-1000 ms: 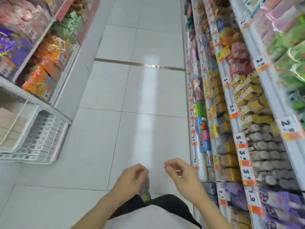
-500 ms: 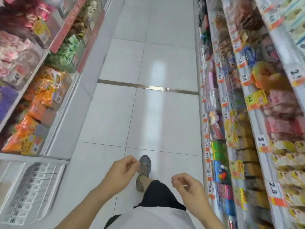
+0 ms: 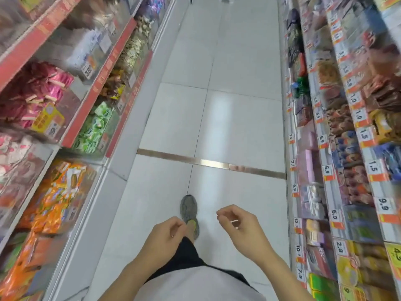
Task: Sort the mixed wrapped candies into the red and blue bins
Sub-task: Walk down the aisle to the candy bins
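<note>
Head view: I'm walking the aisle, left hand (image 3: 161,240) and right hand (image 3: 243,228) hanging ahead of the grey shoe (image 3: 189,210), fingers loosely curled, holding nothing; bins not showing.

Narrow shop aisle: pale glossy floor tiles (image 3: 217,116) catching a soft streak of overhead light, crossed by a metal strip (image 3: 212,164). Red-edged shelves (image 3: 104,88) along the left, white price-tagged shelves (image 3: 325,161) along the right, both packed with blurred packets.

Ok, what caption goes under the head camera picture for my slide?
Walking a candy aisle: both hands loosely curled and empty, one grey shoe forward.
</note>
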The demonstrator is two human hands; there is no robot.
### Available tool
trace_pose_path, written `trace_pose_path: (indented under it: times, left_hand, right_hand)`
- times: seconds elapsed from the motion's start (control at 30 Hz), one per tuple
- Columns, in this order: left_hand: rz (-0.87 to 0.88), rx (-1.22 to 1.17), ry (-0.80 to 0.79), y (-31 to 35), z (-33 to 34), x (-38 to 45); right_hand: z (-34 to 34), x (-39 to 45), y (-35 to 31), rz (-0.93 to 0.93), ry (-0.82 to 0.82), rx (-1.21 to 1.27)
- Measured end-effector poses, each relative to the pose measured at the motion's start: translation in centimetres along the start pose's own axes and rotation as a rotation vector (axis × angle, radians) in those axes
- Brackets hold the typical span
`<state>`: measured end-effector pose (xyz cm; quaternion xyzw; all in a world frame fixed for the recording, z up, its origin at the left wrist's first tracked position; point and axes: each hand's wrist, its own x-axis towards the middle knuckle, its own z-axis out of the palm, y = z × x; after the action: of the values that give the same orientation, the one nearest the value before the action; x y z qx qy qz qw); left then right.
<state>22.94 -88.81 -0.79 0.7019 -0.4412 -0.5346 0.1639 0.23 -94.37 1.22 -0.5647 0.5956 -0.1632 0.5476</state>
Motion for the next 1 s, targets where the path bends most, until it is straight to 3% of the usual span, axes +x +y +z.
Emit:
trace_pose_path:
  times: [0.43,1.0]
  left_hand:
    - [0.178,0.109,-0.061,26.5,-18.4,37.6]
    - [0.044,0.068,0.054,53.1,-36.9,82.5]
  right_hand:
    - [-13.7,31.5,-12.3,0.217,0.212,0.108]
    - [-34.5,90.6,-38.4,0.027,-0.026,0.051]
